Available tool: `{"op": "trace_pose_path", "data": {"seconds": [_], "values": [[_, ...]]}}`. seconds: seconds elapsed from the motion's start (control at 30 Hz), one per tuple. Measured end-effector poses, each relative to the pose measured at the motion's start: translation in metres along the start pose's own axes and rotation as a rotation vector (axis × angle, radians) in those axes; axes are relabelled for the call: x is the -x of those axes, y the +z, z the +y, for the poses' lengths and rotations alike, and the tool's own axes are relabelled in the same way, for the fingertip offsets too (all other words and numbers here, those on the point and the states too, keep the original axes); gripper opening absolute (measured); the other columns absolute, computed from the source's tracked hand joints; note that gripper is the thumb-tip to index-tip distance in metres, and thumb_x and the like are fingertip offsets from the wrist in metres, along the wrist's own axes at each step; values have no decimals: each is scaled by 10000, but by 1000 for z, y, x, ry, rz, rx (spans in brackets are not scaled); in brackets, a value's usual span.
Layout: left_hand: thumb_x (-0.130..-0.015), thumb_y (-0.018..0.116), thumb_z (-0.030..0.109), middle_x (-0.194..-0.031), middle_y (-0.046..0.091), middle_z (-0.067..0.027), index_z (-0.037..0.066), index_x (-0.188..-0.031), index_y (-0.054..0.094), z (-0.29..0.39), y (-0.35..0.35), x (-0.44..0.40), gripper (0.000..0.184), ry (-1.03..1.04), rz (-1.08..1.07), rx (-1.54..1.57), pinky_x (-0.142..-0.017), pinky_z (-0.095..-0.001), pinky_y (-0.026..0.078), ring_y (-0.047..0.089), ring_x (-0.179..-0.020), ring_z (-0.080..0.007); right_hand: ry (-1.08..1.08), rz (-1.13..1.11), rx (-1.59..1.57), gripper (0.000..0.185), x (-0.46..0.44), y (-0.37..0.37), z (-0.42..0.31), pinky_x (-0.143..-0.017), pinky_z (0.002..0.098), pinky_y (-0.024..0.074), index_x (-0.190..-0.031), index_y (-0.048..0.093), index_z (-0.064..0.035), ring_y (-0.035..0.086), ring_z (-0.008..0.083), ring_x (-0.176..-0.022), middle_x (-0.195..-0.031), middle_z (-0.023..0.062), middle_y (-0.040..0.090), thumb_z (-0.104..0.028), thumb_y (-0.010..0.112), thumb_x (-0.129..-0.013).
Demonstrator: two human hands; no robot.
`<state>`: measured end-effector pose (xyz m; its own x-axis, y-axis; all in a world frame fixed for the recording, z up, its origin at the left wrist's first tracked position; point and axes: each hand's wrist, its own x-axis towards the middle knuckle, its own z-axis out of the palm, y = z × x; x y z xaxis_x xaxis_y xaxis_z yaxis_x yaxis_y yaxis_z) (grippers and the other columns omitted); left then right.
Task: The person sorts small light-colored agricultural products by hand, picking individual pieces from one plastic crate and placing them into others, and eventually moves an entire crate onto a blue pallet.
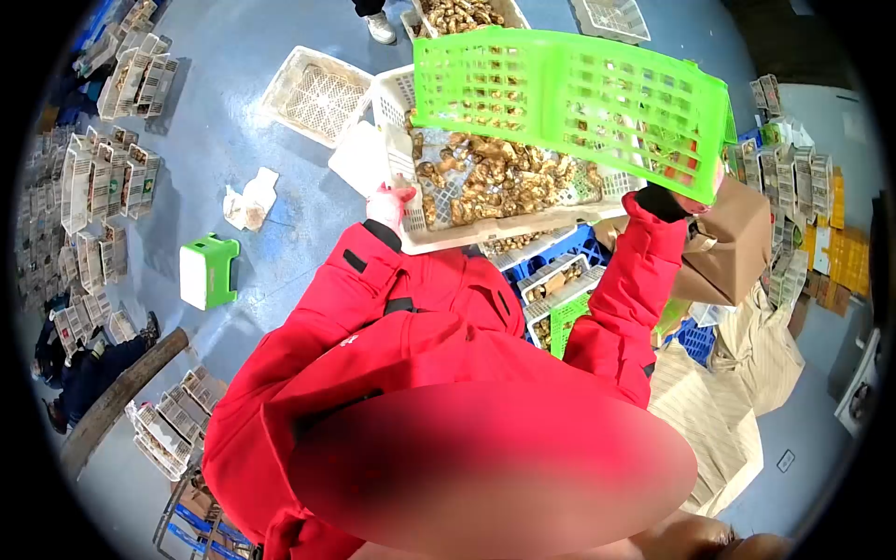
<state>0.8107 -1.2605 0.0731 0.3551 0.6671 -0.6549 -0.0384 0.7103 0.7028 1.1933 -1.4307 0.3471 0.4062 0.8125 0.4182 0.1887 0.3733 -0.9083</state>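
A white plastic crate (467, 231) stands in front of my body with a layer of knobbly golden-brown mushrooms (504, 177) in it. My left hand (390, 203) grips its left near corner, fingers bent over the rim. Above the crate's far and right side, a bright green plastic crate (551, 89) is tipped on its side, with more brown pieces showing through its slots. At its right end my right hand (695, 198) holds the green crate's edge; the green wall partly hides those fingers.
An empty white crate (315, 93) lies on the blue floor beyond my left hand. A green stool (209, 271) and crumpled white plastic (250, 199) are at left. Stacked crates (112, 182) line the left side. A brown box (733, 243) stands at right. Another person's shoe (380, 28) shows ahead.
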Motion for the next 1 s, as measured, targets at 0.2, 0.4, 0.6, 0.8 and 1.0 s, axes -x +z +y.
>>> {"op": "trace_pose_path", "data": {"seconds": [0.2,0.4,0.6,0.8,1.0], "values": [[-670,608,10,-771,591,-39,66,-900,552,-10,-15,-26,242,-47,70,8,-478,-333,485,573,-630,-173,-172,90,-814,459,13,4,20,-816,525,396,-1184,417,-42,459,346,-1025,-1192,161,427,-329,412,-826],[-624,646,36,-701,568,-8,50,-885,575,0,-24,-24,271,1,187,-48,-496,-250,418,512,-587,-94,-169,1038,229,319,12,2,41,-581,344,511,-1046,520,7,579,209,-776,-924,124,585,-100,597,-756],[-699,577,7,-866,570,-25,53,-1022,514,-12,-57,-23,331,51,96,126,-585,-286,463,559,-724,-151,538,1553,173,227,107,-91,136,-525,314,470,-907,543,-45,538,202,-651,-828,82,565,-140,617,-715],[-712,574,14,-902,574,-47,89,-1068,485,-4,-71,4,374,-56,278,71,-532,-295,468,573,-740,-177,1287,1179,727,297,268,-145,288,-665,332,436,-998,503,-50,522,213,-787,-957,93,539,-231,537,-765],[-712,586,18,-879,572,-36,101,-1057,492,-13,-53,11,368,-91,508,22,-478,-270,450,573,-718,-163,1174,7,1475,383,348,-197,370,-805,350,401,-1090,464,-55,507,225,-923,-1086,103,512,-322,457,-816]]}}
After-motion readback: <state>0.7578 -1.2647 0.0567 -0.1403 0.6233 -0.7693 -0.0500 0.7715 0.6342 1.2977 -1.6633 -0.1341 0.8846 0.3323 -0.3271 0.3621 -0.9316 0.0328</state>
